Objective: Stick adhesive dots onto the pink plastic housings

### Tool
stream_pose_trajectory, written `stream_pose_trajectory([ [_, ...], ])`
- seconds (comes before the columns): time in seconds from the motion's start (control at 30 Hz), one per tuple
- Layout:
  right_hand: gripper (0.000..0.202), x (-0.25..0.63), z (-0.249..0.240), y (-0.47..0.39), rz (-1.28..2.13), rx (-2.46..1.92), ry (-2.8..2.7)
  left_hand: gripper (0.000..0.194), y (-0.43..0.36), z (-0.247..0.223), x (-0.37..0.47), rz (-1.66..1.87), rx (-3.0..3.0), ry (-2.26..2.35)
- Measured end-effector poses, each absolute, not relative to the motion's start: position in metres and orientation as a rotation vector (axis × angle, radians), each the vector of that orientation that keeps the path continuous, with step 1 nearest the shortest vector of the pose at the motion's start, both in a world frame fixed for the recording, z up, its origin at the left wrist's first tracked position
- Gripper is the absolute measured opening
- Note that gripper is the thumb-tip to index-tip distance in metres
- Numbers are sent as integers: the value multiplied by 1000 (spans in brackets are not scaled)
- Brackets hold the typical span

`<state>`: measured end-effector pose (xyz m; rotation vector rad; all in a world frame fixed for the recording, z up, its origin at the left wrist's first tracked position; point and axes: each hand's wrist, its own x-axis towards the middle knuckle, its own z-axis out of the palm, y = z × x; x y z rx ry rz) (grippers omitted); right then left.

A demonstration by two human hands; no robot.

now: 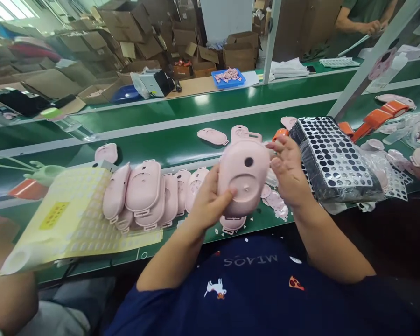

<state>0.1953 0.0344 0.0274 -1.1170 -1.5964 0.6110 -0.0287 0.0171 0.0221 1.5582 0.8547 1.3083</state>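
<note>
A pink plastic shell [247, 163] with a black round spot near its top is held up above the bench by my left hand [210, 198], whose thumb lies across its lower front. My right hand [290, 175] is raised just right of the shell, palm toward it, fingers apart and holding nothing that I can make out. Below the held shell, another pink shell [233, 224] lies at the bench's front edge. Several pink shells [143, 186] lean in a row to the left. Small pink pieces [276, 200] lie under my right hand.
A sheet of black round stickers [336, 149] tops a stack at the right, beside orange tape rolls [378, 119]. Yellow sticker sheets [63, 210] lie left. Farther back are a blue tray [228, 78] and cardboard boxes [240, 51]. Other people's arms show at far left and top right.
</note>
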Motion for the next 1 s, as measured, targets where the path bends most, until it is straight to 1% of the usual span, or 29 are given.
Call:
stream_pose_trajectory([
  [0.13, 24, 211, -15, 33, 284, -1715, -2309, 51, 25, 8, -60, 1450, 1098, 957],
  [0.2, 22, 214, -39, 25, 196, -1817, -2480, 53, 22, 2, -70, 1445, 949, 1017],
  [0.33, 32, 212, -69, 13, 68, -1802, -2523, 60, 11, -7, -71, 1333, 824, 1046],
  [0.43, 31, 212, -75, 11, -11, -1722, -2555, 67, 7, -10, -62, 1281, 769, 1018],
  [0.53, 26, 217, -77, 15, -69, -1637, -2566, 72, 8, -10, -55, 1274, 703, 990],
  [0.67, 24, 222, -69, 27, -124, -1555, -2545, 71, 12, -13, -48, 1290, 630, 910],
  [0.77, 26, 215, -44, 27, -224, -1520, -2411, 74, 13, -18, -42, 1307, 628, 932],
  [0.83, 22, 202, -22, 22, -335, -1321, -2242, 78, 13, -20, -36, 1301, 651, 960],
  [0.9, 24, 188, -2, 17, -423, -1015, -2113, 80, 12, -21, -30, 1269, 680, 946],
  [1.0, 25, 176, 16, 22, -416, -620, -2220, 74, 11, -19, -27, 1204, 723, 873],
])
